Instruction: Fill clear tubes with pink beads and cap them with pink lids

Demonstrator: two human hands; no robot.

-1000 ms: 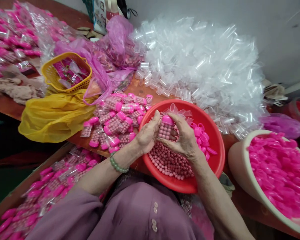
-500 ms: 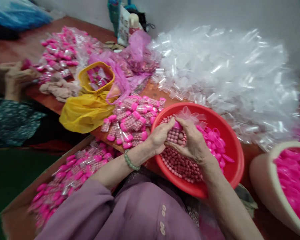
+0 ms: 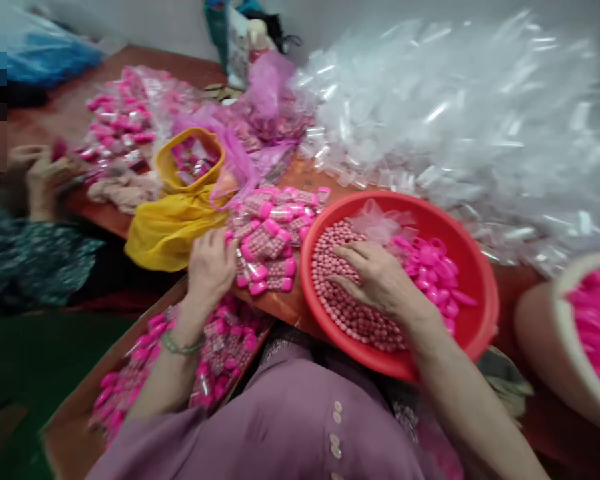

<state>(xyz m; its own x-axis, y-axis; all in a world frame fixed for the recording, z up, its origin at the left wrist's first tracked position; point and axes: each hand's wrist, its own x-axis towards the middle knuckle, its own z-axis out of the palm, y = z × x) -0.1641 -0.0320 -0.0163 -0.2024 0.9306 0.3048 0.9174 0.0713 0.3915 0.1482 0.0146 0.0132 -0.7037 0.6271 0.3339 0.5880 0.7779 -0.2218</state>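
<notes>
My right hand [image 3: 380,280] lies flat with fingers apart on the pink beads [image 3: 330,267] inside a red bowl [image 3: 485,293]. The bowl also holds loose pink caps [image 3: 430,267] and a few clear empty tubes [image 3: 380,223]. My left hand [image 3: 210,267] is out to the left of the bowl, its fingers curled down at the edge of a pile of bead-filled, pink-capped tubes [image 3: 275,227]. Blur and the back of the hand hide whatever is under its fingers.
A box of filled tubes [image 3: 220,340] sits below my left arm. A yellow basket [image 3: 190,143] and yellow bag [image 3: 170,227] lie beyond. A heap of clear tubes [image 3: 455,113] fills the back right. A beige basin [image 3: 545,347] of pink caps stands right. Another person's hand [image 3: 35,180] works far left.
My left hand left the bowl and moved left to the pile of filled tubes. My right hand let go of the capped tube and dropped flat onto the beads.
</notes>
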